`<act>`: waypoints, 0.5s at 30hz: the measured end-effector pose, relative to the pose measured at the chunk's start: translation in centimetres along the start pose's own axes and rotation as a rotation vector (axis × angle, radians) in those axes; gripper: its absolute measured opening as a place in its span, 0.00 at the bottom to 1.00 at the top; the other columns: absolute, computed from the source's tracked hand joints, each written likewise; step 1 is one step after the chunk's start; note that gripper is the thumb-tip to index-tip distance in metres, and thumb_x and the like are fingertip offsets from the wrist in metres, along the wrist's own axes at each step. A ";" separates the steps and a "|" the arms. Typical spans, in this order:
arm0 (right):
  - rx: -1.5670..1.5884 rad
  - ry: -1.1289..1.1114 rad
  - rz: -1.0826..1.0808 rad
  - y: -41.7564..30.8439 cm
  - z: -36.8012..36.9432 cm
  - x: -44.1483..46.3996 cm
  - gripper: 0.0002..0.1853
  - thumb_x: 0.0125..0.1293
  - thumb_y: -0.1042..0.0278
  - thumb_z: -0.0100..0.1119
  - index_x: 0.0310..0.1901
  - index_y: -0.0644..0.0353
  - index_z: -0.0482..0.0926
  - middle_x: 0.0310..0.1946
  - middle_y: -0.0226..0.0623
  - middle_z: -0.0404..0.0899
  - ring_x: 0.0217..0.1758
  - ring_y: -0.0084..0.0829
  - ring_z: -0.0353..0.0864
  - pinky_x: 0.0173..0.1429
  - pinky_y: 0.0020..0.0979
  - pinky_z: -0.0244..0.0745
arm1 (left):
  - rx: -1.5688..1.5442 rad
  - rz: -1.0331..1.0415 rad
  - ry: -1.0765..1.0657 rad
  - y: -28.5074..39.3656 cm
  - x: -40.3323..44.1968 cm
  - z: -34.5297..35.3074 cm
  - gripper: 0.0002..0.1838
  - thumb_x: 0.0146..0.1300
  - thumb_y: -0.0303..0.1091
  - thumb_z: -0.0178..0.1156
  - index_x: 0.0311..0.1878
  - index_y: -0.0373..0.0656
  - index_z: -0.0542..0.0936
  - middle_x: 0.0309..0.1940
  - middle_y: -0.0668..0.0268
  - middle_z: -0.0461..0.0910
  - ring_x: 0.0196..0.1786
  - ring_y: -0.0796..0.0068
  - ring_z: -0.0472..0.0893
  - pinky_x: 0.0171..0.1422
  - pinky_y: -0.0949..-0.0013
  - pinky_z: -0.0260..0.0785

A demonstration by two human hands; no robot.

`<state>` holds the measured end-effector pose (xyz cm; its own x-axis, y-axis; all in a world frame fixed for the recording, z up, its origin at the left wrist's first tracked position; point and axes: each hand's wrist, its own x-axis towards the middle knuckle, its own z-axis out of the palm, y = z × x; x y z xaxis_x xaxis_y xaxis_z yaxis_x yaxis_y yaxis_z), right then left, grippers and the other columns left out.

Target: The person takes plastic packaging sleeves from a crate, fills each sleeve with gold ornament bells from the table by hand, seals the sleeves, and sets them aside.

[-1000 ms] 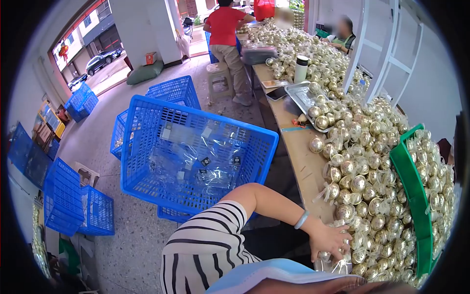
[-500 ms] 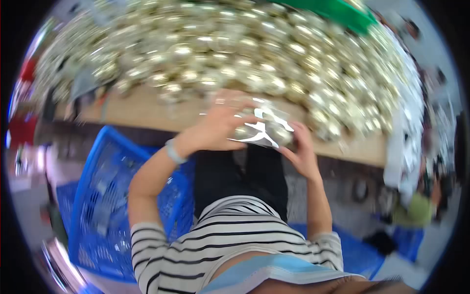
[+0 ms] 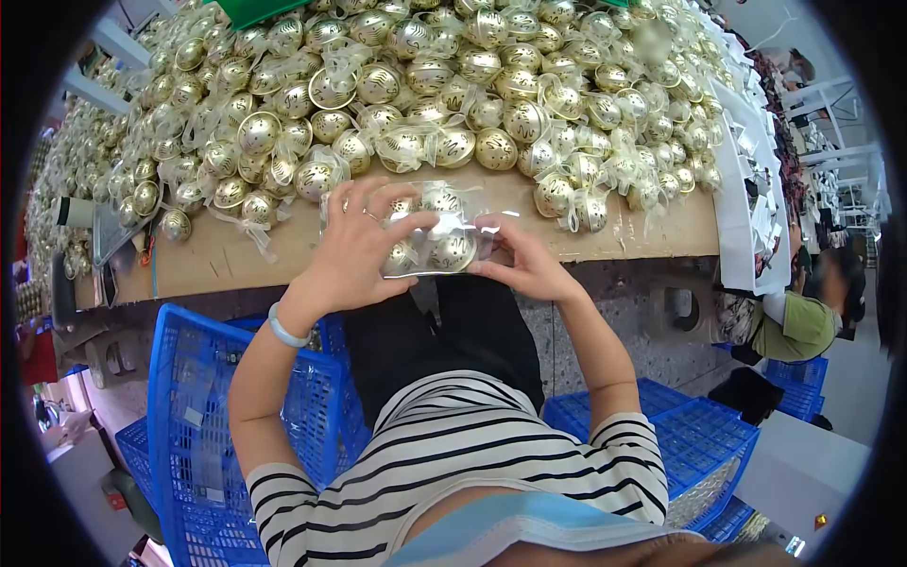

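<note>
Plastic pack (image 3: pixel 437 225) (gold balls (image 3: pixel 452 251) inside) in both hands (image 3: pixel 351 248) (image 3: pixel 531 268).

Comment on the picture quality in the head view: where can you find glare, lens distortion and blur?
Head view: white glare streaks the clear pack at the left hand and right hand, and highlights dot the gold balls; head view: fisheye-like rounding with black corners; head view: both hands look fairly sharp, but a blurred patch covers some balls at upper right.
</note>
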<state>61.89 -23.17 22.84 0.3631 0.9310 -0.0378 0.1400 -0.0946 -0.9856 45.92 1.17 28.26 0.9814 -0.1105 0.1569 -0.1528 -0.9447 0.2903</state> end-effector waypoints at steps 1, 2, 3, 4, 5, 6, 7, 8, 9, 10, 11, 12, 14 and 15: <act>-0.008 -0.010 -0.016 0.5 0.1 0.4 0.26 0.68 0.71 0.70 0.66 0.64 0.75 0.49 0.36 0.82 0.49 0.26 0.84 0.56 0.31 0.81 | -0.012 -0.035 0.041 0.1 0.1 0.2 0.49 0.44 0.48 0.78 0.74 0.59 0.71 0.72 0.58 0.66 0.75 0.46 0.61 0.79 0.39 0.46; -0.016 -0.020 -0.032 0.7 0.1 0.8 0.25 0.68 0.71 0.71 0.64 0.66 0.76 0.48 0.36 0.83 0.49 0.26 0.84 0.55 0.31 0.81 | -0.024 -0.068 0.083 0.2 0.1 0.7 0.53 0.43 0.48 0.78 0.77 0.57 0.67 0.72 0.56 0.65 0.75 0.45 0.61 0.79 0.39 0.46; 0.068 -0.004 0.047 0.9 0.1 1.0 0.24 0.68 0.72 0.71 0.63 0.67 0.77 0.47 0.36 0.84 0.49 0.25 0.84 0.56 0.31 0.81 | -0.037 -0.101 0.124 0.3 0.1 0.9 0.57 0.43 0.48 0.78 0.79 0.55 0.64 0.72 0.53 0.64 0.74 0.45 0.61 0.79 0.40 0.46; 0.152 0.012 0.124 0.6 0.2 1.3 0.24 0.67 0.72 0.72 0.62 0.68 0.78 0.46 0.36 0.85 0.49 0.25 0.85 0.56 0.30 0.81 | -0.021 -0.098 0.091 0.3 0.2 0.7 0.59 0.42 0.48 0.79 0.80 0.52 0.62 0.72 0.52 0.64 0.73 0.44 0.61 0.79 0.40 0.46; 0.236 0.028 0.202 0.4 0.3 1.6 0.23 0.67 0.72 0.72 0.61 0.68 0.78 0.45 0.35 0.85 0.49 0.24 0.85 0.56 0.30 0.81 | -0.004 -0.094 0.058 0.3 0.2 0.6 0.61 0.42 0.48 0.79 0.81 0.49 0.59 0.71 0.50 0.63 0.73 0.44 0.62 0.78 0.40 0.47; 0.262 0.041 0.197 0.3 0.5 1.7 0.22 0.67 0.73 0.72 0.61 0.68 0.79 0.46 0.35 0.85 0.49 0.24 0.84 0.56 0.29 0.81 | 0.014 -0.092 0.025 0.4 0.3 0.4 0.63 0.41 0.48 0.79 0.82 0.46 0.57 0.71 0.49 0.63 0.72 0.43 0.62 0.78 0.41 0.47; 0.289 0.052 0.191 0.3 0.9 1.6 0.21 0.67 0.73 0.72 0.60 0.67 0.79 0.47 0.35 0.85 0.50 0.23 0.84 0.56 0.29 0.81 | -0.004 -0.089 0.050 0.5 0.2 0.2 0.62 0.42 0.48 0.79 0.82 0.46 0.58 0.70 0.49 0.64 0.72 0.44 0.62 0.77 0.41 0.48; 0.315 0.064 0.184 0.2 1.2 1.5 0.20 0.67 0.73 0.72 0.60 0.67 0.80 0.47 0.36 0.85 0.50 0.23 0.84 0.56 0.29 0.81 | -0.021 -0.086 0.074 0.8 0.1 0.0 0.62 0.42 0.48 0.79 0.81 0.46 0.59 0.69 0.50 0.65 0.71 0.45 0.63 0.76 0.42 0.49; 0.322 0.083 0.148 0.1 1.5 1.3 0.21 0.68 0.73 0.72 0.60 0.66 0.80 0.49 0.36 0.85 0.50 0.23 0.84 0.57 0.29 0.81 | -0.037 -0.081 0.098 1.0 0.0 -0.1 0.61 0.42 0.47 0.79 0.81 0.46 0.59 0.68 0.50 0.66 0.70 0.46 0.64 0.76 0.42 0.49; 0.261 0.107 0.087 -0.2 1.7 1.2 0.20 0.68 0.73 0.71 0.60 0.66 0.80 0.49 0.36 0.85 0.51 0.23 0.84 0.57 0.28 0.81 | -0.026 -0.081 0.159 1.2 -0.2 -0.2 0.61 0.42 0.47 0.80 0.81 0.46 0.61 0.68 0.50 0.66 0.70 0.46 0.64 0.75 0.42 0.50; 0.201 0.132 0.026 -0.8 1.8 1.0 0.20 0.68 0.73 0.71 0.60 0.66 0.80 0.50 0.35 0.85 0.51 0.23 0.84 0.57 0.28 0.81 | -0.015 -0.080 0.220 1.4 -0.5 0.0 0.60 0.41 0.47 0.80 0.80 0.46 0.62 0.68 0.51 0.66 0.70 0.46 0.64 0.75 0.42 0.50; 0.142 0.157 -0.034 -1.4 1.9 1.0 0.20 0.68 0.73 0.71 0.60 0.66 0.80 0.50 0.35 0.84 0.51 0.23 0.84 0.57 0.28 0.81 | -0.004 -0.079 0.279 1.5 -0.7 0.1 0.60 0.40 0.47 0.80 0.80 0.46 0.63 0.68 0.52 0.66 0.70 0.47 0.64 0.75 0.42 0.50; 0.036 0.276 -0.129 -3.0 1.8 1.4 0.18 0.67 0.74 0.71 0.57 0.66 0.81 0.50 0.37 0.84 0.47 0.23 0.85 0.50 0.25 0.83 | -0.024 -0.092 0.324 1.6 -0.7 0.3 0.56 0.39 0.48 0.80 0.77 0.49 0.68 0.67 0.53 0.66 0.70 0.47 0.64 0.75 0.43 0.50; -0.051 0.337 -0.170 -3.4 1.6 1.9 0.17 0.67 0.74 0.71 0.56 0.65 0.81 0.50 0.38 0.83 0.46 0.23 0.86 0.48 0.25 0.83 | -0.018 -0.089 0.316 1.5 -0.7 0.2 0.56 0.39 0.48 0.81 0.77 0.51 0.69 0.67 0.53 0.66 0.70 0.47 0.64 0.75 0.43 0.50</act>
<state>60.62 -20.51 25.82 0.6121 0.7677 0.1898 0.2667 0.0255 -0.9634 45.00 -0.23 28.36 0.9069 0.0764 0.4145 -0.0726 -0.9404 0.3323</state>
